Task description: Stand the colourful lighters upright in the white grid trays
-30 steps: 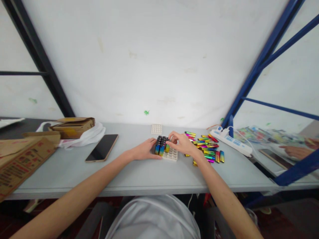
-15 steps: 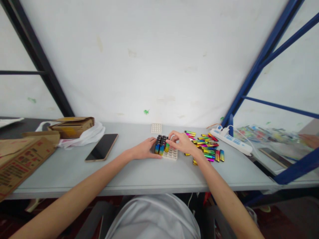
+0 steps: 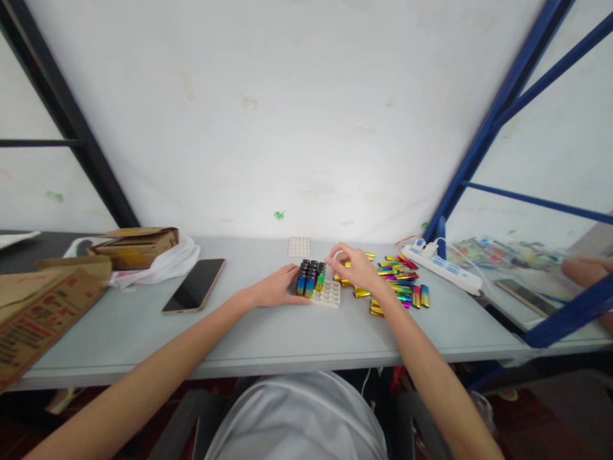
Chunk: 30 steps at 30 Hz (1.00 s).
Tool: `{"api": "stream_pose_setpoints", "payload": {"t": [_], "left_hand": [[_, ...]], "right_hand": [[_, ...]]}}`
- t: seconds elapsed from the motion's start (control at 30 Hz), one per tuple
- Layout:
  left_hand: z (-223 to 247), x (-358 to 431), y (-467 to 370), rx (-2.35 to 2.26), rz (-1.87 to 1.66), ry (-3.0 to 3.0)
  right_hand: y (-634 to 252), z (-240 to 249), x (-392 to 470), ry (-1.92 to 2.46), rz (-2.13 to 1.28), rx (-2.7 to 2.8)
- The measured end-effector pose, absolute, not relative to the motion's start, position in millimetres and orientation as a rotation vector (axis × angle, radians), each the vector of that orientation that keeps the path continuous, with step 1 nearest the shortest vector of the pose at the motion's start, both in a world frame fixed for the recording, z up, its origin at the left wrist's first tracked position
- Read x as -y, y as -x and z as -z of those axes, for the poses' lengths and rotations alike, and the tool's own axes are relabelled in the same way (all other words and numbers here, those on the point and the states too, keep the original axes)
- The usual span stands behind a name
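A white tray with rows of round holes (image 3: 330, 294) lies on the desk in front of me. Several black-topped, shiny blue, gold and green lighters (image 3: 310, 281) stand upright at its left side. My left hand (image 3: 275, 287) is around the tray's left end, thumb along the front and fingers behind, against the lighters. Just right of the standing group, my right hand (image 3: 352, 265) hovers over the tray with curled fingers apart; nothing shows between them. Beside and partly behind that hand is a loose pile of metallic coloured lighters (image 3: 405, 276), lying flat.
A second holed tray (image 3: 299, 246) lies near the wall. At left are a phone (image 3: 194, 285), a cardboard box (image 3: 138, 248) on a white bag and an open carton (image 3: 52, 306). A power strip (image 3: 447, 269) lies right, near a blue frame (image 3: 479, 147). Another person's hand (image 3: 582, 271) shows beyond it.
My right hand has drawn slightly right and away from the rightmost standing lighter, which stays upright in the tray. My left hand keeps its place. The other person's hand has come further into view.
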<state>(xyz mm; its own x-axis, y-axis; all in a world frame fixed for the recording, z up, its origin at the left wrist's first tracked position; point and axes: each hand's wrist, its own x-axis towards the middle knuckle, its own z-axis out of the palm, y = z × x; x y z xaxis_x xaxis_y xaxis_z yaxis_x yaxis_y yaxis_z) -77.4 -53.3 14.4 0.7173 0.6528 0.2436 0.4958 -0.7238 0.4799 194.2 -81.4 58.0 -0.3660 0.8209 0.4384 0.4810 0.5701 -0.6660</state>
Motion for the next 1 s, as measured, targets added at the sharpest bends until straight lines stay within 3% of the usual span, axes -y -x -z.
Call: {"api": "stream_pose_setpoints", "payload": {"t": [0.23,0.4,0.63,1.0], "left_hand": [[-12.7,51.2,78.5,-0.917,-0.545,-2.567],[-12.5,50.6,78.0,-0.910,-0.537,-2.581],[-13.2,51.3,77.5,-0.947,-0.530,-2.528],[-11.5,50.5,78.8,-0.931,-0.522,-2.561]], "right_hand": [[-304.8,-74.3,40.9,1.694,0.208,1.640],[-374.7,-50.8,25.3,2.316,0.234,1.719],[-392.0,-13.3,35.3,2.345,0.148,1.807],[-377.9,-29.8,34.7,2.039,0.122,1.834]]}}
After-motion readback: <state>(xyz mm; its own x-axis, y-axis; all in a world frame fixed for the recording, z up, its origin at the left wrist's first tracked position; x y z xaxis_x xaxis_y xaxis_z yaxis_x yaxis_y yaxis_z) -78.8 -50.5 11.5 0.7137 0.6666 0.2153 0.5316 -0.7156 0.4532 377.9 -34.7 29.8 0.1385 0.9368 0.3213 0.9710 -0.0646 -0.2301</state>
